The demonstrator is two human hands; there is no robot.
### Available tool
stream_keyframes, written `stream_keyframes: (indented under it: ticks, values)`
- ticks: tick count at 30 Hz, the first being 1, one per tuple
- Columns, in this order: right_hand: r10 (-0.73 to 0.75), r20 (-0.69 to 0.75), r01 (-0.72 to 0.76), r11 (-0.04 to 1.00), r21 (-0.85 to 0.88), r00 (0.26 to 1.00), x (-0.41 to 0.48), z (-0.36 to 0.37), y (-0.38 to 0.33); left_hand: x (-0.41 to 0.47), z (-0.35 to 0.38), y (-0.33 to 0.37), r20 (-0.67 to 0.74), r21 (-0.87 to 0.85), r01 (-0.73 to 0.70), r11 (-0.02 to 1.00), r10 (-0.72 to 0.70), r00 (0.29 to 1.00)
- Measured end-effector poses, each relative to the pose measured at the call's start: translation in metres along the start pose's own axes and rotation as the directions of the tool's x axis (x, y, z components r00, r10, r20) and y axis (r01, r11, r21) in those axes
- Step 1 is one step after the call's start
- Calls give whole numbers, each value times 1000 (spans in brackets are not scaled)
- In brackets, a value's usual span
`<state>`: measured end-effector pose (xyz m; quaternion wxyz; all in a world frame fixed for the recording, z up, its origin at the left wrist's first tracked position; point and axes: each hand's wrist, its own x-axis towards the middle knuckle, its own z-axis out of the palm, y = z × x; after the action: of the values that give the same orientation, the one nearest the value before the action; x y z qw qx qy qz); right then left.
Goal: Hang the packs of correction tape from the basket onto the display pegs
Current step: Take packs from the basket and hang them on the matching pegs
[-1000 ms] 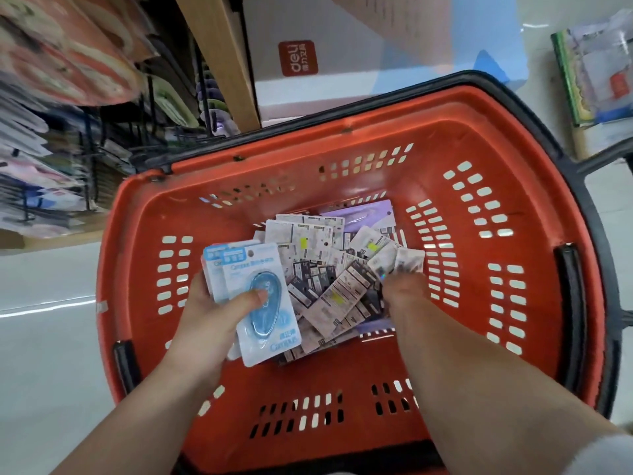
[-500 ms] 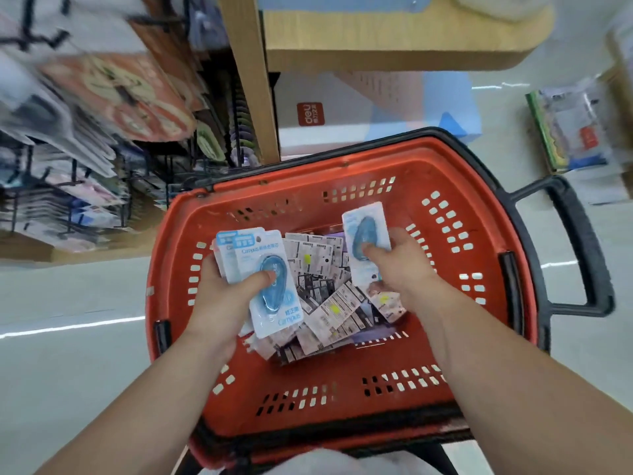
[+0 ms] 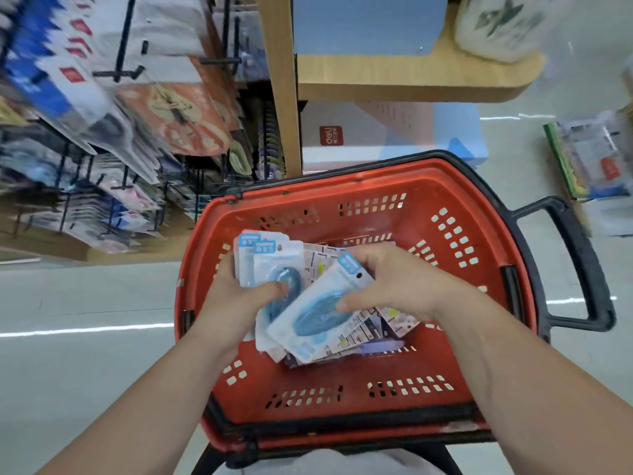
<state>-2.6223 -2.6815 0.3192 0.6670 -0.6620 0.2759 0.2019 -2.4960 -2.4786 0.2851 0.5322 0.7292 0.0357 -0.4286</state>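
Mostly face-down correction tape packs [image 3: 363, 329] inside red basket [image 3: 329, 371].

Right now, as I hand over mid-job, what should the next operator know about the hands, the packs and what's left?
Left hand: grips a stack of packs, thumb on the top blister.
Right hand: pinches one pack, laid across that stack.
Red basket: more loose packs lie on its floor, mostly face down.
Done: a handful gathered.
Left: hang those on the display pegs at left, blurred here, then clear the basket.
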Motion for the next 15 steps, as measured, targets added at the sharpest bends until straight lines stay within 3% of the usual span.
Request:
stream_keyframes:
  ticks: [3, 6, 15]
  values:
    - [-18, -100, 37, 982, 186, 995, 22, 15, 12, -6, 6, -8, 123, -86, 72, 994, -61, 991]
    - [-48, -141, 88, 952, 293, 989, 36, 26, 24, -3, 2, -15, 136, -189, 140, 972, -116, 984]
    - [-17, -23, 24, 932, 361, 1000, 72, 47, 37, 18, -16, -33, 253, -180, 262, 948, -212, 944]
